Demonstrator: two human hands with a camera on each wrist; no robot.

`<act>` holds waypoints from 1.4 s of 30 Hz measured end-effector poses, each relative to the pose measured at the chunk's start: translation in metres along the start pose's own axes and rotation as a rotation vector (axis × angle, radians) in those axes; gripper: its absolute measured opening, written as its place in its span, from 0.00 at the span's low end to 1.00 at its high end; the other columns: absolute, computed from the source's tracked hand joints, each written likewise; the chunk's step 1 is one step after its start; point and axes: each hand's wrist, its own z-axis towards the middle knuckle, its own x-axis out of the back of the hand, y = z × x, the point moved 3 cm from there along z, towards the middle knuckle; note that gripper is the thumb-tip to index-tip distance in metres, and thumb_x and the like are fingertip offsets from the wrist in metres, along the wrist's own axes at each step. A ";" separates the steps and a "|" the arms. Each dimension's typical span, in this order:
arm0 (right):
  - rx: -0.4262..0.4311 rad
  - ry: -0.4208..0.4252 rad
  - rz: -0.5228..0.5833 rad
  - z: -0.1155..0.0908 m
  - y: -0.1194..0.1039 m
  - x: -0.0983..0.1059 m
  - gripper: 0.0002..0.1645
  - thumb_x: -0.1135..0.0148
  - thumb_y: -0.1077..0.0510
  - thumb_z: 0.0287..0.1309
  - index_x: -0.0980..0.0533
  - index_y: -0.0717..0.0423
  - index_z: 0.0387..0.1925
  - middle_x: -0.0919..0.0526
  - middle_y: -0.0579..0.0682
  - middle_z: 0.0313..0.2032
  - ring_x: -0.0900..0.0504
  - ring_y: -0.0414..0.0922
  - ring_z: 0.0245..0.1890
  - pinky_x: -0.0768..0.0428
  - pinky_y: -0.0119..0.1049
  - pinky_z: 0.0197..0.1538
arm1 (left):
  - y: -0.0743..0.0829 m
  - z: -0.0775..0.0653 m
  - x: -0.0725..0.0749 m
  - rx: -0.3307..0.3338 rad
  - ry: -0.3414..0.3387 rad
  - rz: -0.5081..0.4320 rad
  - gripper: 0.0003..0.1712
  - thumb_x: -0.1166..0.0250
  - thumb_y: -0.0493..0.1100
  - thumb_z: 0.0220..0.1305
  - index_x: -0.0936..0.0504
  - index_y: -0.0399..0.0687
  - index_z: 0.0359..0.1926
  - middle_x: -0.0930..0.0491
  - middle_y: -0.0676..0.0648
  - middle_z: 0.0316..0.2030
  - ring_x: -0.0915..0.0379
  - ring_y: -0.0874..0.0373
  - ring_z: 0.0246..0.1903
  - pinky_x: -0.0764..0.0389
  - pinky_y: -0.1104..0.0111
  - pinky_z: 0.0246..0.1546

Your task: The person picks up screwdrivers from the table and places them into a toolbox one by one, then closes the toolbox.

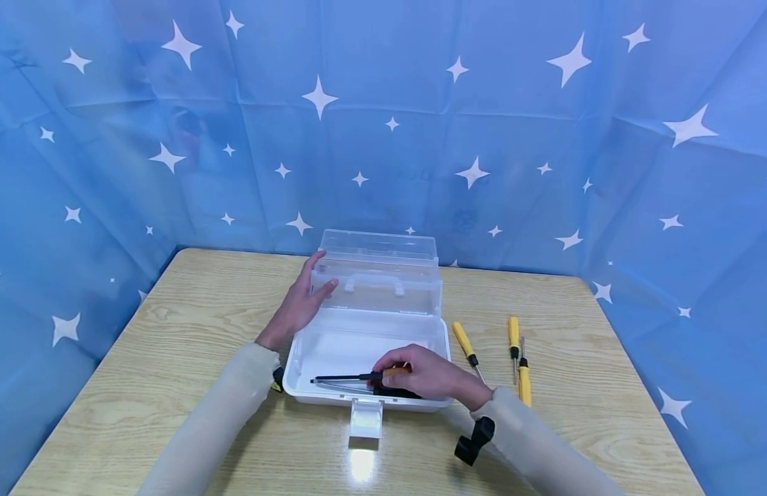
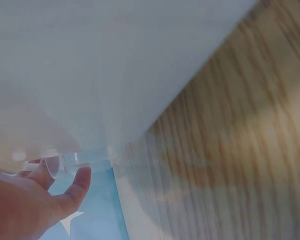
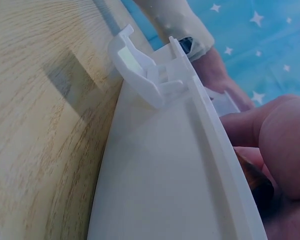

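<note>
A white toolbox [image 1: 290,375] sits on the table with its clear lid [image 1: 389,269] raised at the back. My left hand [image 1: 299,303] holds the lid by its left edge, thumb in front; the left wrist view shows the fingers round the clear plastic. Inside the box near the front wall, my right hand [image 1: 420,372] grips a screwdriver [image 1: 349,377] by its orange and black handle, the dark shaft pointing left. Beneath it lies another tool [image 1: 395,393] with a black handle and a thin pale shaft, partly hidden. The right wrist view shows that handle only in part.
To the right of the box lie three yellow-handled screwdrivers: one beside the box [image 1: 462,339], one farther right [image 1: 513,334] and one pointing away [image 1: 524,386]. The box's front latch [image 1: 366,419] hangs open. A blue starry curtain [image 1: 383,138] surrounds the wooden table [image 1: 222,296].
</note>
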 end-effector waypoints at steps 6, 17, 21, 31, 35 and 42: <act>-0.001 0.023 -0.018 -0.001 0.000 0.000 0.10 0.39 0.58 0.67 0.17 0.53 0.47 0.17 0.46 0.43 0.26 0.39 0.35 0.26 0.32 0.39 | 0.001 0.000 0.000 -0.001 -0.003 -0.002 0.40 0.47 0.64 0.72 0.55 0.75 0.77 0.58 0.50 0.79 0.41 0.38 0.70 0.45 0.38 0.69; 0.000 0.047 -0.065 0.000 0.001 0.000 0.07 0.34 0.59 0.63 0.18 0.51 0.43 0.18 0.43 0.40 0.26 0.39 0.37 0.26 0.33 0.41 | 0.001 0.000 0.000 -0.005 0.002 0.005 0.41 0.47 0.66 0.71 0.56 0.75 0.77 0.59 0.51 0.79 0.49 0.40 0.74 0.46 0.38 0.70; -0.009 0.044 -0.065 0.001 0.001 -0.001 0.07 0.33 0.60 0.62 0.19 0.53 0.42 0.18 0.43 0.37 0.26 0.39 0.34 0.25 0.32 0.39 | 0.000 0.000 0.000 0.003 0.001 0.008 0.41 0.47 0.66 0.70 0.56 0.76 0.77 0.59 0.51 0.79 0.42 0.39 0.71 0.45 0.38 0.69; -0.032 0.036 -0.055 0.004 0.000 -0.004 0.04 0.33 0.63 0.60 0.20 0.54 0.37 0.19 0.44 0.32 0.25 0.39 0.33 0.24 0.31 0.38 | 0.000 0.001 -0.001 0.005 0.002 0.012 0.40 0.47 0.66 0.71 0.56 0.76 0.77 0.58 0.50 0.79 0.38 0.38 0.69 0.43 0.38 0.68; -0.021 0.021 -0.068 0.005 0.002 -0.003 0.05 0.33 0.64 0.59 0.20 0.53 0.36 0.18 0.43 0.32 0.24 0.38 0.32 0.24 0.30 0.38 | 0.002 0.002 0.000 0.003 -0.001 0.010 0.40 0.47 0.65 0.71 0.56 0.76 0.77 0.58 0.50 0.79 0.35 0.38 0.67 0.43 0.38 0.68; -0.013 0.005 -0.119 0.005 0.005 -0.003 0.07 0.31 0.64 0.57 0.20 0.52 0.37 0.19 0.42 0.32 0.25 0.37 0.32 0.23 0.30 0.39 | 0.000 0.000 0.000 0.006 -0.007 0.012 0.41 0.47 0.66 0.71 0.57 0.74 0.77 0.59 0.50 0.79 0.39 0.38 0.69 0.42 0.38 0.68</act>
